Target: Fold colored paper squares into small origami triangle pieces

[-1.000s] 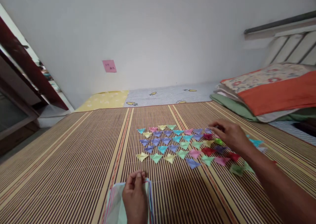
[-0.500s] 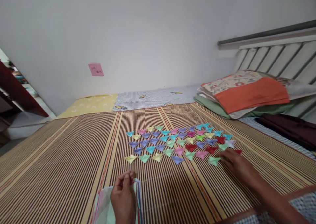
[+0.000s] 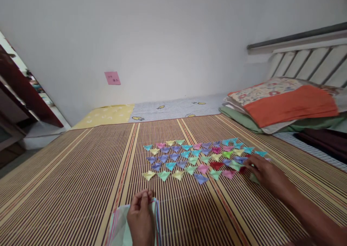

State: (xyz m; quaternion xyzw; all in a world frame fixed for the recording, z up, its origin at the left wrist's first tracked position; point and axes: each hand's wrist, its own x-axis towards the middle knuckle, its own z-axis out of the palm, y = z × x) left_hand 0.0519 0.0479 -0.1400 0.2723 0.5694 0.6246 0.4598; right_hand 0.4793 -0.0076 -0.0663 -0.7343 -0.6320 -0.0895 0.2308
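Note:
Several small folded paper boats [image 3: 201, 178] in blue, green, yellow, pink and red lie in rows on the striped bamboo mat [image 3: 81, 173]. At the right end of the rows, my right hand [image 3: 261, 170] is closed, its fingertips pinching a pale green paper boat [image 3: 236, 165]. Part of another pale green paper piece [image 3: 255, 178] shows beneath that hand. My left hand [image 3: 141, 211] rests on a stack of thin coloured paper sheets [image 3: 119, 224] near the front. Its thumb and fingers are pressed together; what lies between them, if anything, cannot be made out.
Folded bedding with an orange and floral cover [image 3: 292, 105] is piled at the right, before a white slatted headboard [image 3: 306, 63]. Dark folded cloth [image 3: 322, 143] lies below it. A pink note [image 3: 112, 78] sticks to the wall. Patterned cloth [image 3: 173, 108] runs behind the mat.
The view has turned slightly left, shifting everything rightward. My right hand has moved up and away with a pale green paper boat, off its spot in the front row. My left hand stays on the sheets.

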